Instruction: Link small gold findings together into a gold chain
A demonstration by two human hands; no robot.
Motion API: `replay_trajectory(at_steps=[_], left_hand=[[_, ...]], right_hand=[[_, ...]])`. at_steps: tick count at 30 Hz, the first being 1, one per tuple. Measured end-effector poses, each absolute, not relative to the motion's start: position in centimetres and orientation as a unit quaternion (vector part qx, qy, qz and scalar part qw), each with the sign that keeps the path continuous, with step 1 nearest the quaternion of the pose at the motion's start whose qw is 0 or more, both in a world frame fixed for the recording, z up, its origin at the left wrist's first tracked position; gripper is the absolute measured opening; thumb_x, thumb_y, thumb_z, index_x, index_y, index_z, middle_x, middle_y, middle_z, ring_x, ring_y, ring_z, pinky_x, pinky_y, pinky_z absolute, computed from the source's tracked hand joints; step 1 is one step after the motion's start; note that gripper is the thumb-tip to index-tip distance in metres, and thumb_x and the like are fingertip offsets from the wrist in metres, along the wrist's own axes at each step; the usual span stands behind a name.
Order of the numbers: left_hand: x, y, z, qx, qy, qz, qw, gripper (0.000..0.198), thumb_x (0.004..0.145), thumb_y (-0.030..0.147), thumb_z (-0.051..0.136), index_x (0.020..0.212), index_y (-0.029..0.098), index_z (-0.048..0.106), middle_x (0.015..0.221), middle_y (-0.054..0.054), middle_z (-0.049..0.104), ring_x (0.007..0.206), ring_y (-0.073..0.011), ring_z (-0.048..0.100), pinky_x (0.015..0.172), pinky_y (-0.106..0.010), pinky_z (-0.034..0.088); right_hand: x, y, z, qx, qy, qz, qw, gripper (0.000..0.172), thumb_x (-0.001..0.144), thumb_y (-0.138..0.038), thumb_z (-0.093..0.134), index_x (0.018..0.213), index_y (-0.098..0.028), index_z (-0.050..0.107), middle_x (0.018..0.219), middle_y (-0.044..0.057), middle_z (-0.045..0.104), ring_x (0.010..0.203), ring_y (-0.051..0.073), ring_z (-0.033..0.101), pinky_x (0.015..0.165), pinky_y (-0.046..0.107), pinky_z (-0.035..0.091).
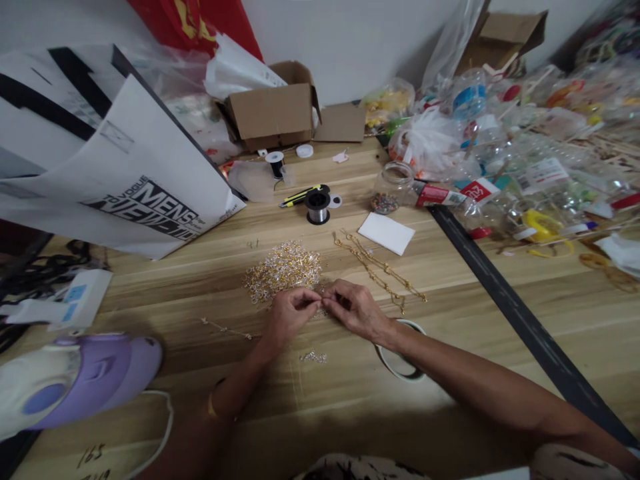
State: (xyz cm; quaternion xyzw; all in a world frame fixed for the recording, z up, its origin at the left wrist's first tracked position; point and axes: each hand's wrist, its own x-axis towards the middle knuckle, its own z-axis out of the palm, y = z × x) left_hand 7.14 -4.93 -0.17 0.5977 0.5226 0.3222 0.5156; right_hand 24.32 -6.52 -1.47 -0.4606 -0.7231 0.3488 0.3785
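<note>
My left hand (290, 313) and my right hand (355, 308) meet fingertip to fingertip over the wooden table (320, 400), both pinched on a tiny piece I cannot make out. Just beyond them lies a heap of small gold and silver beads (284, 270). Gold chains (376, 270) stretch out to the right of the heap. A short beaded strand (226, 328) lies left of my left wrist, and a few loose bits (313, 357) sit below my hands. A roll of tape (400, 357) lies under my right forearm.
A spool of clear thread (318, 207), a yellow-black cutter (300, 195), a white pad (386, 233) and a bead jar (393, 188) sit behind. A white printed bag (130, 173) and cardboard box (273, 113) stand at the back left. Plastic bags and packets pile up right. A purple-white device (75, 380) rests near left.
</note>
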Motion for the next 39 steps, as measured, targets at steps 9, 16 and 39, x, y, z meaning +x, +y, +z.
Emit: replay_trajectory(at_steps=[9, 16, 39], left_hand=[[7.04, -4.86, -0.45, 0.588, 0.517, 0.326, 0.529, 0.009, 0.067, 0.021, 0.068, 0.07, 0.013, 0.068, 0.067, -0.004, 0.069, 0.061, -0.0135, 0.062, 0.06, -0.021, 0.047], [6.96, -4.67, -0.45, 0.591, 0.512, 0.323, 0.534, 0.009, 0.069, 0.022, 0.067, 0.07, 0.013, 0.066, 0.064, -0.001, 0.065, 0.061, -0.0122, 0.058, 0.058, -0.02, 0.044], [6.52, -4.48, -0.25, 0.617, 0.509, 0.317, 0.51, 0.024, 0.074, 0.029, 0.065, 0.093, 0.014, 0.069, 0.088, -0.007, 0.072, 0.08, -0.0185, 0.066, 0.072, -0.026, 0.051]], right_hand=[[24.38, -6.48, -1.44, -0.457, -0.719, 0.362, 0.377, 0.009, 0.085, -0.02, 0.053, 0.077, -0.016, 0.057, 0.067, 0.0, 0.055, 0.057, 0.011, 0.047, 0.054, 0.021, 0.034], [24.41, -6.46, -1.4, -0.455, -0.702, 0.391, 0.383, 0.009, 0.084, -0.022, 0.053, 0.078, -0.016, 0.057, 0.066, -0.001, 0.053, 0.057, 0.01, 0.045, 0.052, 0.021, 0.034], [24.42, -6.44, -1.51, -0.45, -0.67, 0.435, 0.4, 0.011, 0.086, -0.024, 0.052, 0.08, -0.016, 0.056, 0.066, -0.002, 0.05, 0.058, 0.01, 0.043, 0.052, 0.02, 0.034]])
